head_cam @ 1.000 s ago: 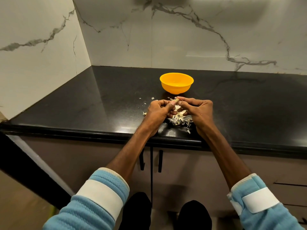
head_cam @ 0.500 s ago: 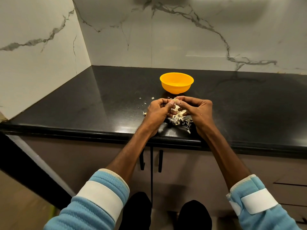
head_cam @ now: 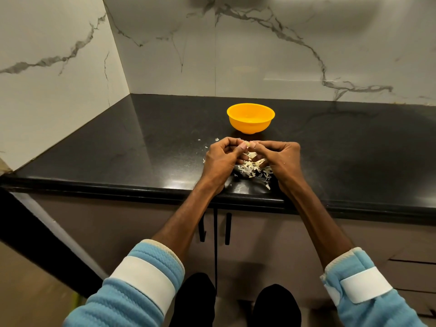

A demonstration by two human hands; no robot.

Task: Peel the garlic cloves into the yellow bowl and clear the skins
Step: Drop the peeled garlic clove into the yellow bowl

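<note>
The garlic clove (head_cam: 247, 144) sits between the two hands, just above the bench (head_cam: 141, 147) and just in front of the yellow bowl (head_cam: 250, 125). The left hand (head_cam: 220, 160) and the right hand (head_cam: 282, 159) meet in the middle. The fingers (head_cam: 271, 146) of both are curled in tight and pinch the small pale clove at their tips. Most of the clove is hidden, so it is not possible to tell how much skin is on it. Two hands are likely needed because the clove is tiny and slippery. One can hold it steady while the other picks at the skin.

The hands work right over a heap of skins (head_cam: 252, 169). That way new bits should fall onto the same heap and be easy to sweep up later. A few small flakes (head_cam: 217, 139) lie a little apart on the left side. The bowl stands near, just past the hands, probably so a bare clove can be dropped in with a short reach. Its inside is too hard to see to say what it holds. The peeling looks well along, but the skins are not yet cleared.
</note>
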